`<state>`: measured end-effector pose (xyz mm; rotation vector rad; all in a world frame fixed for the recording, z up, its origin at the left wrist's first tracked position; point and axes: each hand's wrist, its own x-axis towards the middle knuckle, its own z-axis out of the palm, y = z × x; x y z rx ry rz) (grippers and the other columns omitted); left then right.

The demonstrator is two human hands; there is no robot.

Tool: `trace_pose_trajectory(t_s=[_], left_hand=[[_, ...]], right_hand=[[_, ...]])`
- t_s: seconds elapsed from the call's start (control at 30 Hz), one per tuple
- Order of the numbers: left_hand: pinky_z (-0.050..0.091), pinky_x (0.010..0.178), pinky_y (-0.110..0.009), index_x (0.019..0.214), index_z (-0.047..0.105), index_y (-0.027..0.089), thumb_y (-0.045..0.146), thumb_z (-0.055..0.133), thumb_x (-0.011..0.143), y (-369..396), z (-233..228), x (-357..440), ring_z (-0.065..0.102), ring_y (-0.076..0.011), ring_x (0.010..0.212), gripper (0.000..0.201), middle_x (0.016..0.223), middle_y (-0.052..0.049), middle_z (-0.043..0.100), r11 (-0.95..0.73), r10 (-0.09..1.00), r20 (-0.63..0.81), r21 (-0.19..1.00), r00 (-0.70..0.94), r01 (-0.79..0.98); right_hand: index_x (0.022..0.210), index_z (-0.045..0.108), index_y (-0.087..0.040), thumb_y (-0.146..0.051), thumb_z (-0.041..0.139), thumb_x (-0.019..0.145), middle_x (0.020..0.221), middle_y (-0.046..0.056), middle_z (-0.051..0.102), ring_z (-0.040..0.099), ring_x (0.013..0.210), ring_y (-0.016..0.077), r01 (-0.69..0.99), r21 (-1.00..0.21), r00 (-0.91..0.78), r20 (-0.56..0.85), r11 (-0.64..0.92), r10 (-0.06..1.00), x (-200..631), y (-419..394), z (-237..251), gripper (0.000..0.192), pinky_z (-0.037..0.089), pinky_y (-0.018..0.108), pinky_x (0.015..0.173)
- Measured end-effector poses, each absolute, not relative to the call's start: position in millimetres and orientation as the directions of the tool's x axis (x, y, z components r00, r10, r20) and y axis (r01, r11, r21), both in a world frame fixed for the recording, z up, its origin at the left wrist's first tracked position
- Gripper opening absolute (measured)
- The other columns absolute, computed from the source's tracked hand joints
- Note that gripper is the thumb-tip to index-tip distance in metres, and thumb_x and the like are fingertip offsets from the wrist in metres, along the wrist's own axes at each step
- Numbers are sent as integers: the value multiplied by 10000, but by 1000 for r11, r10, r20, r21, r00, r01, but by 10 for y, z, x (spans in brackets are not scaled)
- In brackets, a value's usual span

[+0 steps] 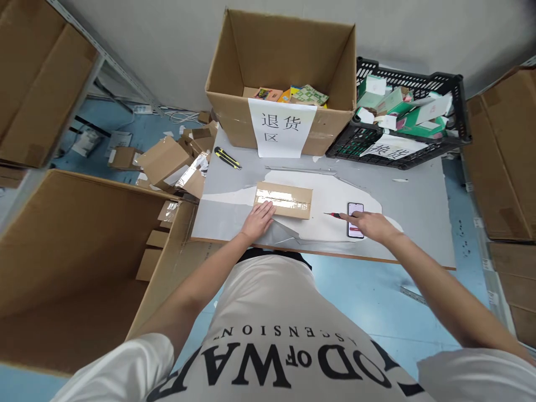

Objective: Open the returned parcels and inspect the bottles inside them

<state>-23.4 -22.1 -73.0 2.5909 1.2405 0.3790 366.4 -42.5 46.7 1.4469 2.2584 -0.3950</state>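
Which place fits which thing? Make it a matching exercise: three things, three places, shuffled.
Things:
1. taped parcel
2. phone
3. yellow-black knife

Places:
A. under the right hand
B. on the table's far left part, untouched
C. against the left hand

Pairs: 1-C, 2-A, 3-B

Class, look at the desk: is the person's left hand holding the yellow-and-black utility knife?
No. The left hand rests on the near edge of the taped cardboard parcel, while the utility knife lies apart on the table.
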Motion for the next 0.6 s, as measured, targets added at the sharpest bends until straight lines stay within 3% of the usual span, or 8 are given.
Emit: trace_pose_trajectory(t_s=[0.13, 0.2, 0.27, 0.4, 0.6], left_hand=[[326, 1072, -465, 1376, 425, 187, 291, 410, 917, -253, -676, -208, 367, -267, 1355, 471, 1414, -141, 461, -595, 800, 137, 318, 585, 739], [345, 1050, -467, 1354, 450, 197, 316, 435, 907, -250, -629, -199, 399, -278, 1331, 463, 1395, -139, 482, -584, 808, 135, 315, 574, 748], [359, 1031, -467, 1319, 484, 207, 353, 476, 888, -214, -578, -193, 446, -291, 1288, 455, 1355, -138, 519, -573, 816, 126, 311, 564, 758], [323, 1060, -482, 1299, 497, 201, 497, 588, 800, -50, -496, -188, 458, -321, 1260, 587, 1332, -158, 521, -572, 817, 112, 284, 565, 770], [177, 1081, -634, 1432, 291, 132, 668, 705, 585, 205, -481, -204, 178, -433, 1396, 1084, 1523, -237, 191, -496, 863, 38, 258, 504, 829]], right_hand=[[1429, 369, -237, -288, 355, 932, 993, 86, 650, 619, 820, 207, 877, -473, -216, -243, 78, 946, 3562, -782, 103, 500, 500, 339, 692], [1422, 383, -205, -406, 361, 931, 949, 75, 653, 600, 712, 178, 708, -693, -57, -247, -135, 967, 3388, -912, -109, 531, 514, 335, 634], [1437, 353, -192, -513, 393, 899, 949, 76, 649, 558, 612, 145, 472, -824, 81, -315, -315, 945, 3203, -989, -303, 628, 484, 290, 500], [1444, 332, -186, -627, 498, 800, 1002, 93, 637, 521, 568, 109, 114, -899, 194, -397, -423, 897, 2960, -1019, -551, 798, 408, 225, 393], [1435, 350, -198, -637, 545, 761, 1036, 98, 637, 518, 560, 98, 29, -907, 205, -406, -420, 891, 2872, -944, -599, 827, 399, 211, 377]])
